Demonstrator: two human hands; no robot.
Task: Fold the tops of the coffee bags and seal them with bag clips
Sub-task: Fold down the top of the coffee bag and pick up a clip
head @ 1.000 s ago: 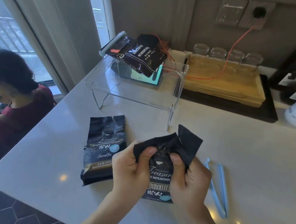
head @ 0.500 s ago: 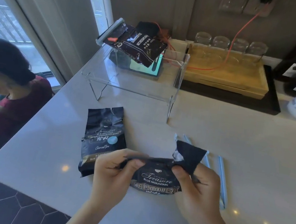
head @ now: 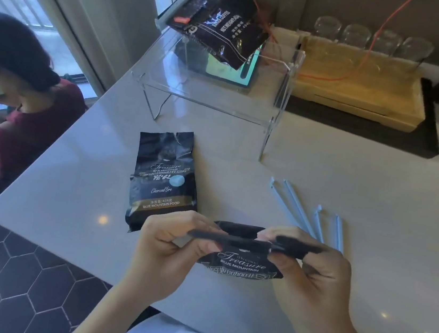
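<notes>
Just above the near edge of the white counter (head: 350, 183), both hands held a black coffee bag (head: 241, 264) off the surface. The left hand (head: 166, 246) was pinched closed on the left end of its flattened top, and the right hand (head: 319, 271) was pinched closed on the right end. That top edge ran left to right as a thin dark band facing the camera, while the bag's body hung below it with the printed front toward the wearer. A second coffee bag (head: 164, 184) lay flat just to the left, its long axis running away from the wearer and its open top pointing to the far side. Pale blue bag clips (head: 294, 207) lay on the counter beyond the right hand, slanted toward the far left. A third bag (head: 225, 30) rested tilted on a clear stand (head: 278, 90).
</notes>
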